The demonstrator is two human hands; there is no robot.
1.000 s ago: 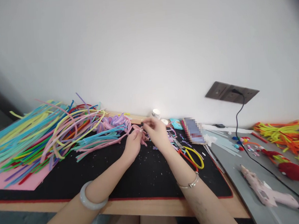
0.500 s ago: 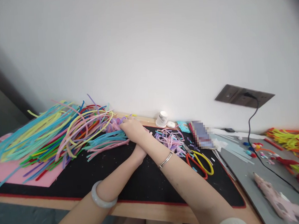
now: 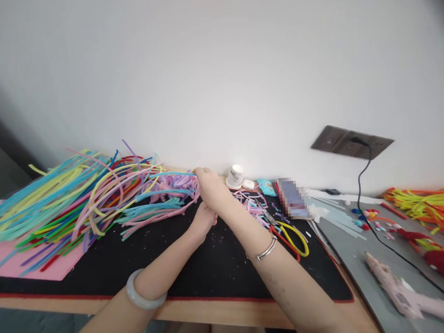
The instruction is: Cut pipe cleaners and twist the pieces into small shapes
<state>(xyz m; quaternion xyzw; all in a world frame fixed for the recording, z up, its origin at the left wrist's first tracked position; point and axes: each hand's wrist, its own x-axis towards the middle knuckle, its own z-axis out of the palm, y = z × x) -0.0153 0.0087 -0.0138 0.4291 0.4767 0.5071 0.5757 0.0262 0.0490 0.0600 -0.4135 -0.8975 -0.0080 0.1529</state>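
- The right hand (image 3: 211, 188) reaches over the left, its fingers closed on the end of a light-blue chenille stem (image 3: 174, 174) that runs out leftward above the coiled lilac-and-pink chenille stems (image 3: 172, 186)
- The left hand (image 3: 203, 222) sits just below it, touching or nearly so, with fingers curled; whatever lies inside that curl is hidden, so I cannot tell its grip
- Both hands are above a black desk mat (image 3: 199, 277) edged in red
- To their left, a short bundle of blue and pink stems (image 3: 151, 213) lies near a large multicoloured heap of chenille stems (image 3: 83, 196)
- To their right are lilac and pink offcuts (image 3: 253, 205), with red-and-yellow-handled scissors (image 3: 281, 228) just beside them
- Behind the hands, a white paper cup (image 3: 235, 175) stands near the wall
- Farther right, a pink glue gun (image 3: 404, 296) rests on a grey surface (image 3: 355, 256)
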